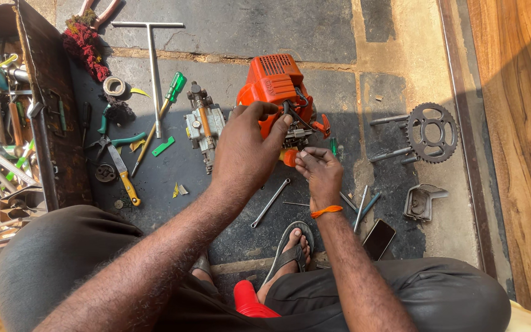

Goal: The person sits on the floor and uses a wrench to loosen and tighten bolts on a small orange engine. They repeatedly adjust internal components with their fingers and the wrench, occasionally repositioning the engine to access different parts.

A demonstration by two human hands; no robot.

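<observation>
Nearest the camera: the person sits cross-legged on the floor [228, 31], a sandalled foot [290, 249] tucked under, so both arms reach fwd w/ the work right in front. A dark phone [378, 238] lies by the right knee.

Right hand [319, 172], orange band at the wrist: fingers pinched shut on a small part at the lower front of the orange engine [278, 86]; what part exactly is too small to tell. Left hand [244, 144] sits just above, fingers curled shut round a thin dark hose or lever on the engine's side, prob. steadying it while the right hand works close by.

The engine stands on the stone floor directly ahead, touching both hands. A spanner [270, 203] and thin rods lie just below it, within easy reach. Left of it, a grey carburettor-like block [204, 126], then a green-handled screwdriver [170, 98], pliers and a long T-handle wrench [152, 61]. Right: a toothed sprocket [431, 131] and a small grey cover [422, 201].

Far left, an open toolbox [50, 117] crammed w/ spanners. No readable labels or packages visible; a roll of tape [114, 86] lies near a red rag [84, 43].
</observation>
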